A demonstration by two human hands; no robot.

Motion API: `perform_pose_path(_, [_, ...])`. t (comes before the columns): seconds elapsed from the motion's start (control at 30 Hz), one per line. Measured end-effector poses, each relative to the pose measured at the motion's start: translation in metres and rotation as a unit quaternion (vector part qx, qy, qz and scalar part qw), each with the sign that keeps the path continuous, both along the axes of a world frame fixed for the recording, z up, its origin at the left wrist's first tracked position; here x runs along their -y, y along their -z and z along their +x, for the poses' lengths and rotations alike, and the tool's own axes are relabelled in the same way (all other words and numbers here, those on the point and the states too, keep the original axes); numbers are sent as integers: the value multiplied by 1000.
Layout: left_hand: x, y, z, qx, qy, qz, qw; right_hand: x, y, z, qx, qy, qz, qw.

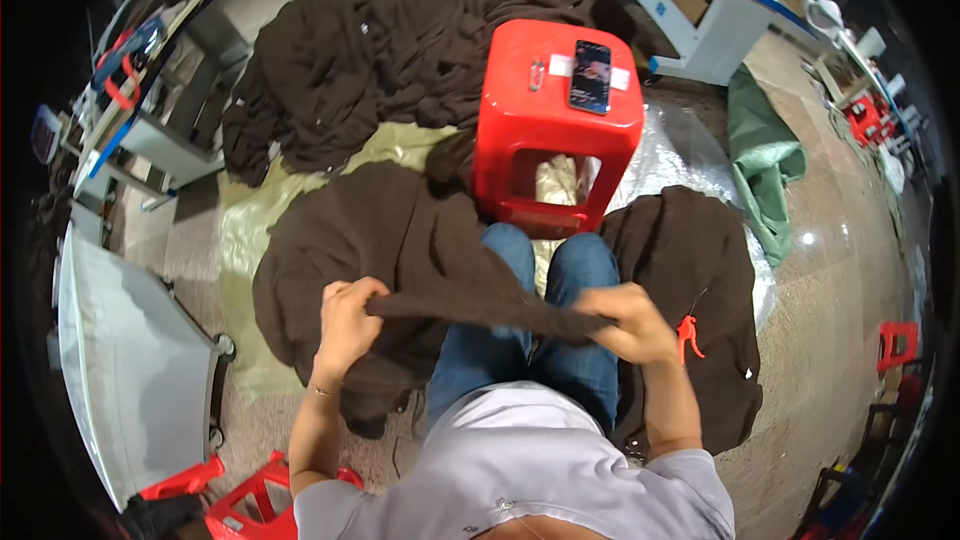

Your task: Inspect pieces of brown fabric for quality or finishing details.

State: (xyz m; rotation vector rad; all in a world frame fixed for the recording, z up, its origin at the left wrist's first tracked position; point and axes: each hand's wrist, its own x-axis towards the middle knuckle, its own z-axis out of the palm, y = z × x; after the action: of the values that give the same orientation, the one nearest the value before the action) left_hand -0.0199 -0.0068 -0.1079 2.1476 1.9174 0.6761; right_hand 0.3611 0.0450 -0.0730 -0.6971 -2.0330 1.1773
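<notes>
A dark brown cloth is stretched across my lap between my two hands. At its left end my left hand is closed around the gathered edge. The other end sits in my closed right hand, which is a little blurred. The same brown fabric spreads down over my left knee to the floor. Another brown fabric pile lies to the right of my legs. A small red-handled cutting tool, perhaps snips, is on that pile beside my right wrist.
Ahead of my knees stands a red plastic stool with a phone on top. Behind it lies a large brown fabric heap. A grey wheeled cart is at left, a green cloth at right, and a worktable at far right.
</notes>
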Motion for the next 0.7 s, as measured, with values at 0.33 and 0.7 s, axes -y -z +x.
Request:
perform_pose_path(0.33, [0,-42,3,254,86,-130,955,145,-101,203,-206,660,320,648])
perform_pose_path(0.7, [-42,-11,71,166,179,-271,931,166,-98,264,-154,605,23,781])
